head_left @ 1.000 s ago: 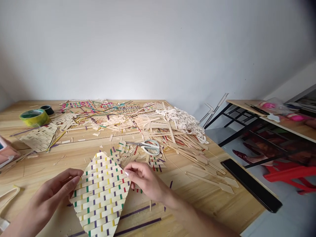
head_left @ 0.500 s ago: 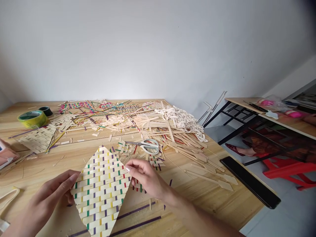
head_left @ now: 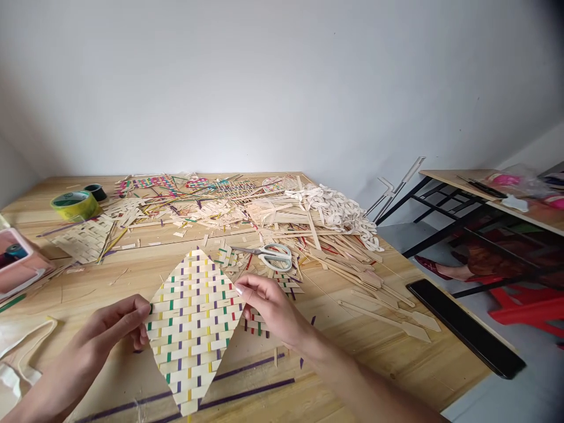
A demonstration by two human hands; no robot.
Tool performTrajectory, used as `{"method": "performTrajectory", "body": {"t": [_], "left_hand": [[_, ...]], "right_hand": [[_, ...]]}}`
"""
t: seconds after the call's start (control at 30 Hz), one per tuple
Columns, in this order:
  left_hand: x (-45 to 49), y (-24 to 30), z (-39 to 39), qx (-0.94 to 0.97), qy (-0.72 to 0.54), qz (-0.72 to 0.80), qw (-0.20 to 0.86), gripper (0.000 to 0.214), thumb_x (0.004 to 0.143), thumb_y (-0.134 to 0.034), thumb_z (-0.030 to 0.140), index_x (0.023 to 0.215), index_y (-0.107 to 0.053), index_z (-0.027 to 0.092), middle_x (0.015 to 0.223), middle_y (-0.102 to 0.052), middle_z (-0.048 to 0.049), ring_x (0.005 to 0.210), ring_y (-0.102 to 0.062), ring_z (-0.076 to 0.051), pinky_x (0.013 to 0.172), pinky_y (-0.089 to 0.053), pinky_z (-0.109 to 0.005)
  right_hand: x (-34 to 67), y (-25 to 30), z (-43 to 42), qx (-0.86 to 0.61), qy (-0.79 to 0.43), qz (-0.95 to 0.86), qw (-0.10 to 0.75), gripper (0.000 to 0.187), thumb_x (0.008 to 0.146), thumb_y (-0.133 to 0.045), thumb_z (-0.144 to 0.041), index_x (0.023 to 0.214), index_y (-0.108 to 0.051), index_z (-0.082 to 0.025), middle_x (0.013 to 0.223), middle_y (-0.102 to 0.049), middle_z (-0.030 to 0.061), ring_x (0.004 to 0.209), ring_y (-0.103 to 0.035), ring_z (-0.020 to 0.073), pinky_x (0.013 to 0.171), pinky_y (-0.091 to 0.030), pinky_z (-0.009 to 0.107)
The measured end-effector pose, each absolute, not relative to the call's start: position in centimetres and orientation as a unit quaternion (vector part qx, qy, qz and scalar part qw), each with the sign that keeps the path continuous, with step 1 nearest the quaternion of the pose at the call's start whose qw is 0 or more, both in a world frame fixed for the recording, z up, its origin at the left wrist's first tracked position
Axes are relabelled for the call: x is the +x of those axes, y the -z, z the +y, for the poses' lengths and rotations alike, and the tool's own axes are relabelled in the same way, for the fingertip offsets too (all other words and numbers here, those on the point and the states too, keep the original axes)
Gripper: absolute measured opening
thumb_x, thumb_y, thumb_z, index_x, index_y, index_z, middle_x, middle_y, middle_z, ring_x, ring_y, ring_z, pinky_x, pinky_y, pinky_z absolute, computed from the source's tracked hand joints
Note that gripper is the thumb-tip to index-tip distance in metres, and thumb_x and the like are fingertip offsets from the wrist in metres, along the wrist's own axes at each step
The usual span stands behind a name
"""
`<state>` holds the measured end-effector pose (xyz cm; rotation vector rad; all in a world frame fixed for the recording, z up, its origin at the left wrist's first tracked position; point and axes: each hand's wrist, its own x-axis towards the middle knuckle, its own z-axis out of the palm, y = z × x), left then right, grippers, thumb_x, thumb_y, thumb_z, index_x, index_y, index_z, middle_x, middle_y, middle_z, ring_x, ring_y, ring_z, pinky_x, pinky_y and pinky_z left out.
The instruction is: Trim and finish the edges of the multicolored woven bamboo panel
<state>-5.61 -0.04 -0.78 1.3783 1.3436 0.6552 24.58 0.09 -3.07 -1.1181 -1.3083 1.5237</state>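
A woven panel [head_left: 194, 329] of pale flat strips, threaded with green, yellow, purple and red ones, is held up over the table. It is cut to a pointed, leaf-like outline. My left hand [head_left: 117, 329] pinches its left edge between thumb and fingers. The right edge is pinched by my right hand [head_left: 267, 299], thumb on the front face. Beneath the panel, purple strips [head_left: 251, 393] lie on the table. Scissors [head_left: 275, 257] with white handles rest just beyond my right hand, over woven offcuts [head_left: 286, 283].
Yellow tape [head_left: 74, 205] and a dark spool [head_left: 96, 192] stand at back left, near a pink box [head_left: 20, 264]. Strip scraps, a heap of white cord [head_left: 337, 211] and flat wooden sticks [head_left: 374, 282] cover the back and right. A person's leg [head_left: 456, 272] shows beneath another table.
The view has shifted left, so everything sits further right, and more of the pink box shows. Both hands still hold the woven panel.
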Motion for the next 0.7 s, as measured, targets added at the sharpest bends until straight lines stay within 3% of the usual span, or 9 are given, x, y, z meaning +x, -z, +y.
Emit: {"method": "performTrajectory", "body": {"t": [0.27, 0.47, 0.7], "left_hand": [[-6.4, 2.1, 0.2, 0.548, -0.294, 0.543, 0.565, 0.041, 0.091, -0.067, 0.061, 0.08, -0.071, 0.022, 0.073, -0.066, 0.0008, 0.073, -0.06, -0.02, 0.071, -0.05, -0.028], [-6.1, 2.1, 0.0, 0.529, -0.318, 0.548, 0.565, 0.042, 0.09, -0.068, 0.061, 0.079, -0.072, 0.021, 0.073, -0.067, -0.0009, 0.072, -0.061, -0.021, 0.073, -0.052, -0.03], [-5.8, 2.2, -0.2, 0.476, -0.375, 0.509, 0.611, 0.048, 0.098, -0.056, 0.064, 0.085, -0.071, 0.02, 0.071, -0.068, -0.0031, 0.07, -0.062, -0.022, 0.069, -0.053, -0.032]], "right_hand": [[24.6, 3.4, 0.0, -0.446, -0.61, -0.508, 0.413, 0.046, 0.094, -0.063, -0.065, 0.089, -0.063, -0.019, 0.077, -0.058, -0.0009, 0.064, -0.055, 0.0127, 0.058, -0.041, 0.026], [24.8, 3.0, 0.2, -0.461, -0.599, -0.526, 0.389, 0.046, 0.088, -0.071, -0.063, 0.096, -0.066, -0.018, 0.073, -0.057, -0.0024, 0.061, -0.053, 0.0119, 0.056, -0.04, 0.025], [25.0, 3.6, 0.3, -0.464, -0.591, -0.529, 0.395, 0.044, 0.09, -0.069, -0.061, 0.096, -0.066, -0.018, 0.075, -0.054, -0.0031, 0.061, -0.052, 0.0108, 0.058, -0.04, 0.025]]}}
